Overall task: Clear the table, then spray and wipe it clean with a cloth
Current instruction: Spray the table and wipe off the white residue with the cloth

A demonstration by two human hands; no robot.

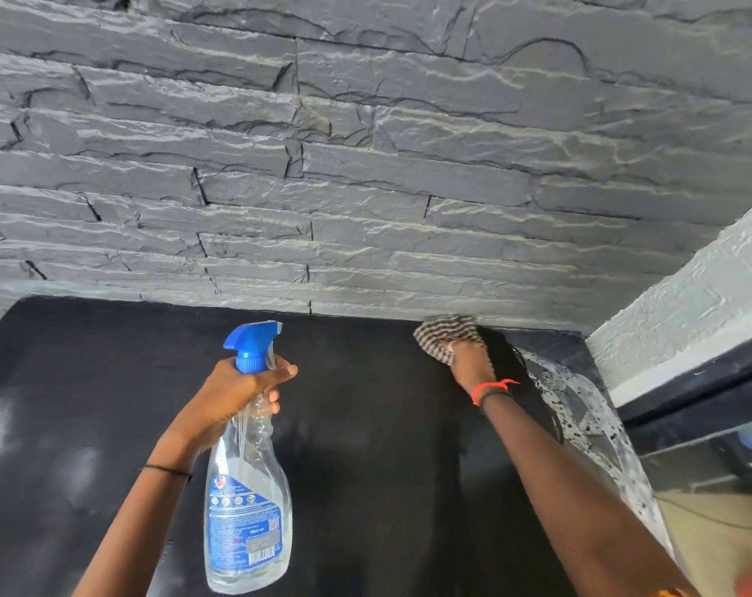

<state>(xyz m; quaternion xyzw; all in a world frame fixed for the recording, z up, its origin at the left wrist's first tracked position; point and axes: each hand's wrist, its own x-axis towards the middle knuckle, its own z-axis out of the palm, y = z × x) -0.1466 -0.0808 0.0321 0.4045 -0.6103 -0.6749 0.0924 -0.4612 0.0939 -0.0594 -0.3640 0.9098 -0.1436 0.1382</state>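
wiping is under way: the right hand (pixel 467 364) presses a striped cloth (pixel 445 338) on the black table (pixel 365 424) at its far edge by the stone wall (pixel 365 165). the left hand (pixel 236 394) grips the spray bottle (pixel 247 489) upright above it. next, probably sweep the cloth across the top.

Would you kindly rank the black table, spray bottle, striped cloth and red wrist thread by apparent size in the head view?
1. black table
2. spray bottle, nearer the camera
3. striped cloth, partly hidden by the right hand
4. red wrist thread
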